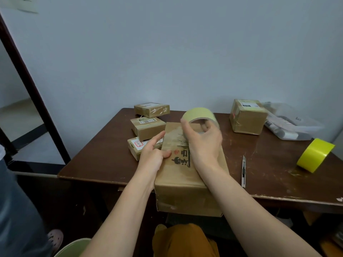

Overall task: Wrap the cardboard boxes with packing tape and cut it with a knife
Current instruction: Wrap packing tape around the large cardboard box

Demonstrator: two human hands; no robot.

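A large cardboard box [185, 175] with black printed characters lies at the table's front edge, partly overhanging it. My right hand [202, 140] grips a pale yellow-green roll of packing tape [199, 114] above the box's far end, fingers through the core. Clear tape stretches from the roll onto the box top. My left hand [154, 154] presses on the box's left top edge, index finger extended. A utility knife [243, 171] lies on the table just right of the box.
Three small boxes [147, 127] stack at the left back, another box [247, 116] at the right back. A bright yellow tape roll [315, 154] lies far right, a clear plastic bin [291, 123] behind it. Dark wooden table [269, 164]. A person's leg stands at left.
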